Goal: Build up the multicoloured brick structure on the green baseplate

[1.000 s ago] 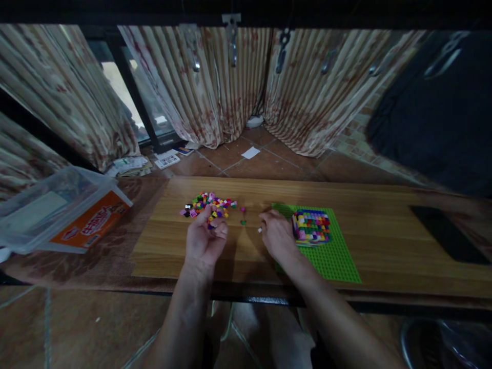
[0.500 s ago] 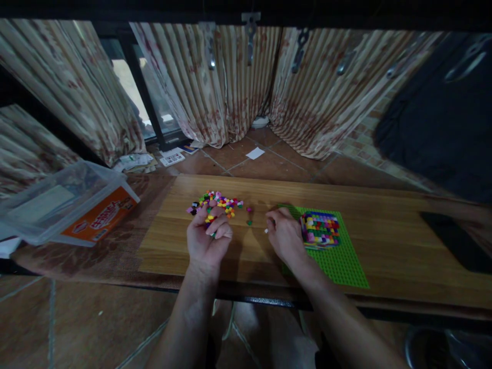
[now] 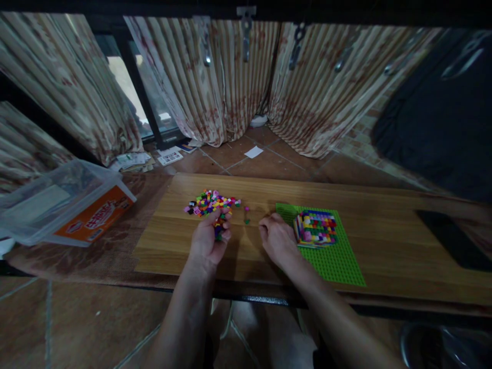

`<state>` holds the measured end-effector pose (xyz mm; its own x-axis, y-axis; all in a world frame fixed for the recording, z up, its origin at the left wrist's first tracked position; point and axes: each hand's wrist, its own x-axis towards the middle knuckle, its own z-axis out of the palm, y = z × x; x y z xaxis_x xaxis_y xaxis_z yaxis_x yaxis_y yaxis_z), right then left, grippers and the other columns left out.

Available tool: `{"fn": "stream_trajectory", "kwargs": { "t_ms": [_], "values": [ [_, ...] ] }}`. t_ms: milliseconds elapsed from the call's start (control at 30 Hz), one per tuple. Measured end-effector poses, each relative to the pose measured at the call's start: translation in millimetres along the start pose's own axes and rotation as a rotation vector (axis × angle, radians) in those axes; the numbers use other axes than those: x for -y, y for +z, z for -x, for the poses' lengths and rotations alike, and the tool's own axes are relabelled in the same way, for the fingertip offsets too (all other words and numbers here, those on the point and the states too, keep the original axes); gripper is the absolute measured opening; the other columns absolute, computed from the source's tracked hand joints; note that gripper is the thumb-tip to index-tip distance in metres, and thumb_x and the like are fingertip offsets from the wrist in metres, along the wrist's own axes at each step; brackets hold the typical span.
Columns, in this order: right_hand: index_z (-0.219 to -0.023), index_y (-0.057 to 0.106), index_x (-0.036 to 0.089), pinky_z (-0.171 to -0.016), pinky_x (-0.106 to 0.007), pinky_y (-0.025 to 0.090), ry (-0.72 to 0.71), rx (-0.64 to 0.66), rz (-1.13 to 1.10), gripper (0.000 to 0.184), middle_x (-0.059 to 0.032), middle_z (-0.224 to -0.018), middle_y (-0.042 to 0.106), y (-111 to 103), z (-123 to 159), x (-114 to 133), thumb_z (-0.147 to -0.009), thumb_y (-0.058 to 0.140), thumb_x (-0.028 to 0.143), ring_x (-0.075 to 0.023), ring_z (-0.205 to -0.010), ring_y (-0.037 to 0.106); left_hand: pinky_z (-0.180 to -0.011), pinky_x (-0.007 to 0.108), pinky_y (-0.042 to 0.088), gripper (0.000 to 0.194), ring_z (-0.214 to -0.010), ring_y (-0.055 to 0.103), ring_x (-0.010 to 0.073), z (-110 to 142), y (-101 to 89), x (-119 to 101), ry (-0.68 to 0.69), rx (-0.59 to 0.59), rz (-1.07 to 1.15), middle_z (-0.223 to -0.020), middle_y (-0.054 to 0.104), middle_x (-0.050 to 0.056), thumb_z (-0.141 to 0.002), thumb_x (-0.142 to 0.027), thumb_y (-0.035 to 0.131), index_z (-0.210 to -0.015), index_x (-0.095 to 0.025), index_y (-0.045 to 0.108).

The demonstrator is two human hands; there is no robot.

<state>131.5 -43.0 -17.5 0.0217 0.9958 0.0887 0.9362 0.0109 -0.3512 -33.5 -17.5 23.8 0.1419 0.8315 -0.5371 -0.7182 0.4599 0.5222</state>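
My left hand (image 3: 207,241) is turned palm up with its fingers curled round several small coloured toy bricks (image 3: 219,229), just in front of a loose pile of bricks (image 3: 207,201). My right hand (image 3: 280,240) is closed, knuckles up, low over the table by the left edge of a green baseplate (image 3: 334,269). Its fingertips are hidden, so I cannot tell what they hold. On the baseplate, right of that hand, stands a multicoloured brick structure (image 3: 315,229) built up in layers. A pink brick (image 3: 246,208) and a green brick (image 3: 247,221) lie between the hands.
A clear plastic box (image 3: 77,205) with an orange label stands at the left. On the right of the wooden tabletop (image 3: 384,230) lies a flat black object (image 3: 449,238). Striped curtains (image 3: 242,92) hang behind, and metal clips (image 3: 246,36) dangle overhead.
The left hand's fingers have opened a little, showing more bricks in the palm. A small white piece by the right fingertips is now out of sight. The camera view has shifted slightly.
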Motion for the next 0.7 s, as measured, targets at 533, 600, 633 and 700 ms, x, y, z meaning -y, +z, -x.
{"fn": "stream_trajectory", "kwargs": {
  "t_ms": [533,600,633,700],
  "values": [
    [-0.089,0.070,0.019,-0.085,-0.028,0.045,-0.151,-0.005,-0.211,0.015,-0.0071,-0.097,0.065,16,-21,22,-0.085,0.057,0.013,-0.0190,-0.095,0.060,-0.034,0.014,0.035,0.008,-0.041,0.046,0.0050,1,-6.7,-10,0.062,-0.057,-0.041,-0.061,0.057,-0.001,-0.083,-0.012,0.051,-0.079,-0.012,0.058],
    [-0.083,0.071,0.020,-0.085,-0.027,0.045,-0.154,0.008,-0.229,0.018,-0.0063,-0.095,0.066,17,-23,23,-0.085,0.055,0.011,-0.0181,-0.094,0.061,-0.035,0.014,0.037,0.006,-0.041,0.047,0.0047,1,-7.3,-9,0.065,-0.074,-0.056,-0.062,0.058,-0.001,-0.082,-0.013,0.053,-0.079,-0.012,0.059],
    [-0.080,0.071,0.019,-0.085,-0.027,0.045,-0.155,0.009,-0.237,0.020,-0.0063,-0.094,0.067,17,-24,24,-0.085,0.054,0.009,-0.0180,-0.093,0.062,-0.036,0.014,0.037,0.005,-0.041,0.047,0.0045,0,-7.6,-9,0.066,-0.081,-0.065,-0.062,0.058,-0.001,-0.081,-0.012,0.054,-0.079,-0.012,0.059],
    [-0.078,0.071,0.018,-0.085,-0.028,0.045,-0.151,0.003,-0.249,0.022,-0.0071,-0.091,0.068,17,-25,25,-0.083,0.054,0.006,-0.0188,-0.092,0.063,-0.038,0.013,0.039,0.004,-0.042,0.047,0.0043,0,-7.9,-7,0.071,-0.099,-0.085,-0.062,0.058,-0.001,-0.079,-0.011,0.055,-0.080,-0.012,0.059]
  ]
}}
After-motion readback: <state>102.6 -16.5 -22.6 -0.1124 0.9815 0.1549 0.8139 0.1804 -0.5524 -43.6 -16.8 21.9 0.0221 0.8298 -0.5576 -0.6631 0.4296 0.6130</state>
